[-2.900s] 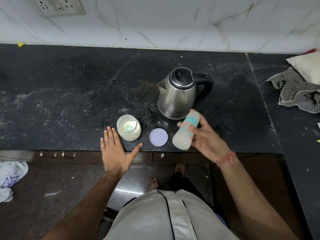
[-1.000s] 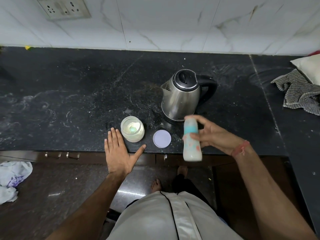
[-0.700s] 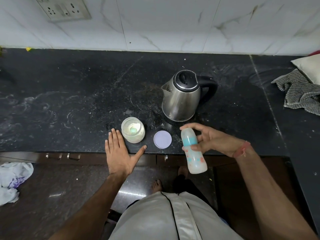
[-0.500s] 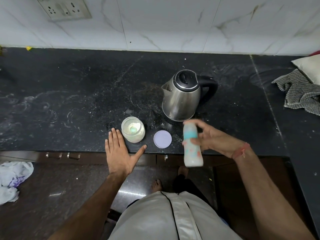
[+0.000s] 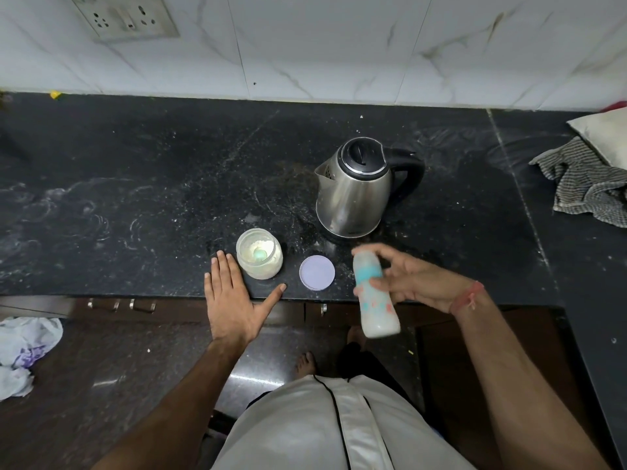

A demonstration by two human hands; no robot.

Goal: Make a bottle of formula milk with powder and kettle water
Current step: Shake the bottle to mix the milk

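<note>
My right hand [image 5: 412, 279] grips a baby bottle [image 5: 375, 295] by its teal collar, over the front edge of the black counter [image 5: 135, 198]. The bottle is blurred, holds whitish milk and tilts slightly, base towards me. My left hand [image 5: 234, 300] rests flat on the counter edge, fingers spread, just left of an open powder jar [image 5: 259, 257] with a green scoop inside. The jar's lilac lid [image 5: 317, 273] lies flat between jar and bottle. A steel kettle [image 5: 356, 188] with a black lid and handle stands behind the bottle.
A striped cloth [image 5: 587, 188] and a pale pillow [image 5: 607, 134] lie on the counter's far right. A wall socket [image 5: 125, 16] sits on the marble tiles at upper left. A crumpled bag [image 5: 23, 351] lies on the floor at left. Drawer handles [image 5: 122, 305] show under the counter.
My right hand has been shaking the bottle: it swung from tilted to upright and back, staying near the counter edge. My left hand, jar, lid and kettle have not moved.
</note>
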